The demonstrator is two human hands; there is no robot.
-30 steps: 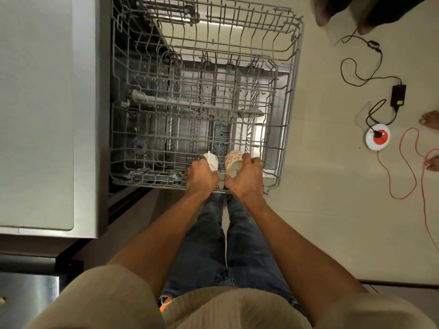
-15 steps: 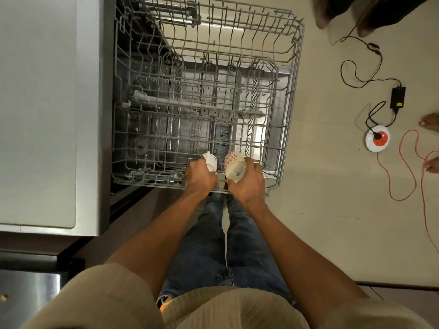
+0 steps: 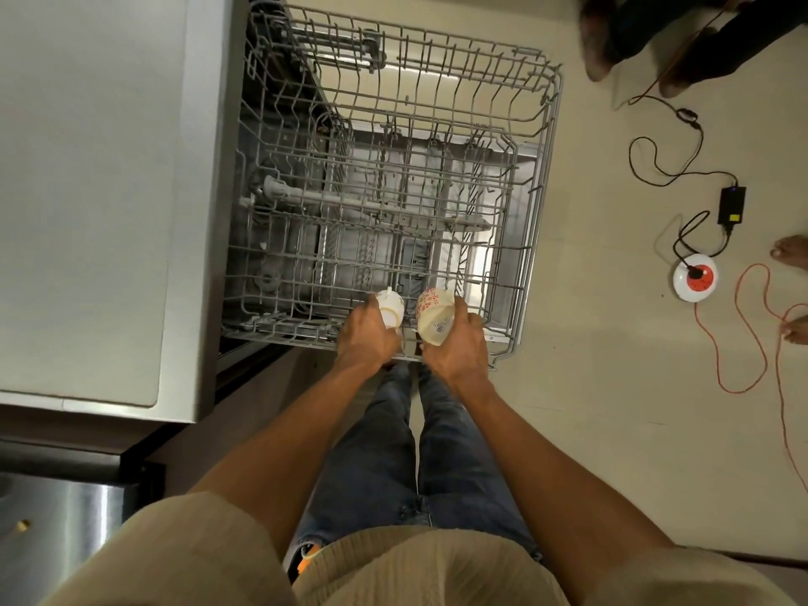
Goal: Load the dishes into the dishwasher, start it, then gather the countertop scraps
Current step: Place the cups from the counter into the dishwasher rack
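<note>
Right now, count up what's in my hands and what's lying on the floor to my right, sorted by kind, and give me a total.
Cups in hand: 2, the plain white cup in the left hand, the red-patterned cup in the right hand
Round socket blocks: 1
Black power adapters: 1
Orange cords: 1
Black cords: 2
Total: 7

The person wears a beige ribbed top point(image 3: 419, 566) with short sleeves, one on the left point(image 3: 166, 548) and one on the right point(image 3: 682, 575), leaving both forearms bare. Below it are dark blue jeans point(image 3: 419, 465), with a small orange patch point(image 3: 311, 551) near the left hip.
</note>
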